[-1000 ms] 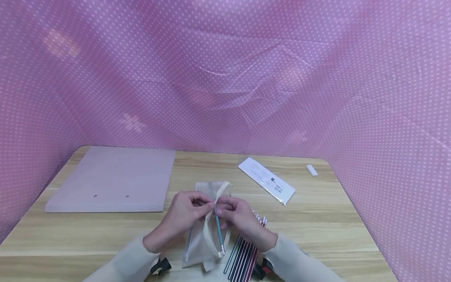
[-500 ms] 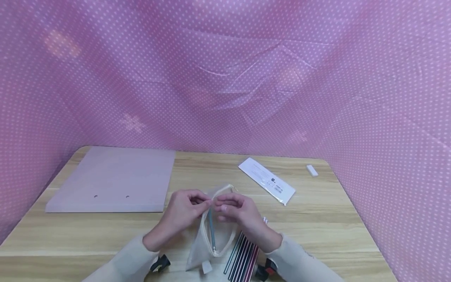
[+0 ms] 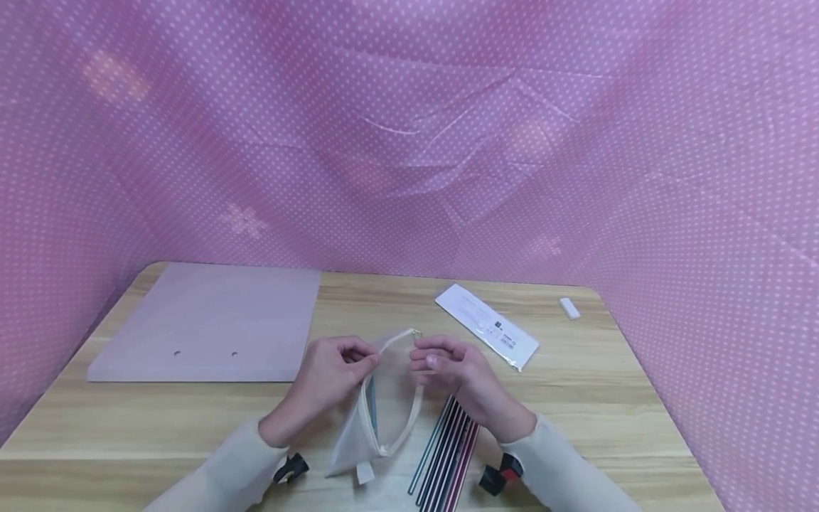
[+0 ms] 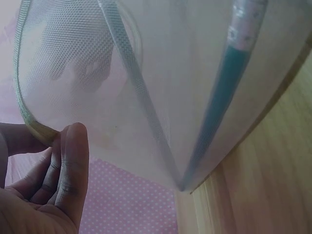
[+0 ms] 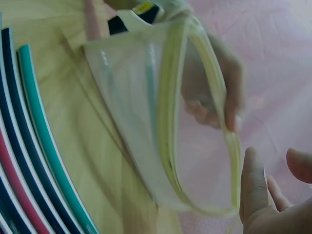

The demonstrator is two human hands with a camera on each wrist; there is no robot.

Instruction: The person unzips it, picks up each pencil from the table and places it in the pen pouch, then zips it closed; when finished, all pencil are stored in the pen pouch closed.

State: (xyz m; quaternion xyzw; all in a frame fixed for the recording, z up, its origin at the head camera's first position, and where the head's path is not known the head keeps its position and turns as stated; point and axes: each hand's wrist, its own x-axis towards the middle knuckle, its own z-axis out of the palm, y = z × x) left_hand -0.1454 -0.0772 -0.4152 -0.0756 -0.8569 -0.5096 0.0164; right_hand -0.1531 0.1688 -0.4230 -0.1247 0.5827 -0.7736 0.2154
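A pale mesh zip pouch [image 3: 350, 444] stands with its mouth spread wide. My left hand [image 3: 333, 373] pinches the pouch's rim between thumb and finger. Through the mesh, the left wrist view shows a teal pencil [image 4: 222, 92] inside with its eraser end up, and a greyer slender stick [image 4: 141, 92] beside it. My right hand [image 3: 461, 370] is just right of the mouth, fingers extended and slightly bent, holding nothing. In the right wrist view a gap shows between its thumb and fingers. Below that hand, several pencils [image 3: 444, 455] lie side by side on the table, their far ends partly hidden.
A lilac flat panel [image 3: 217, 320] with two small holes lies at the left. A white packet [image 3: 488, 323] is at the back right, and a white eraser-like block [image 3: 569, 308] lies beyond it. Pink dotted cloth [image 3: 409, 142] surrounds the wooden table [image 3: 589, 412].
The teal pencil, formerly at both hands' fingertips, has slid down into the pouch. My right hand has let go and moved right; the pouch's mouth has spread wider.
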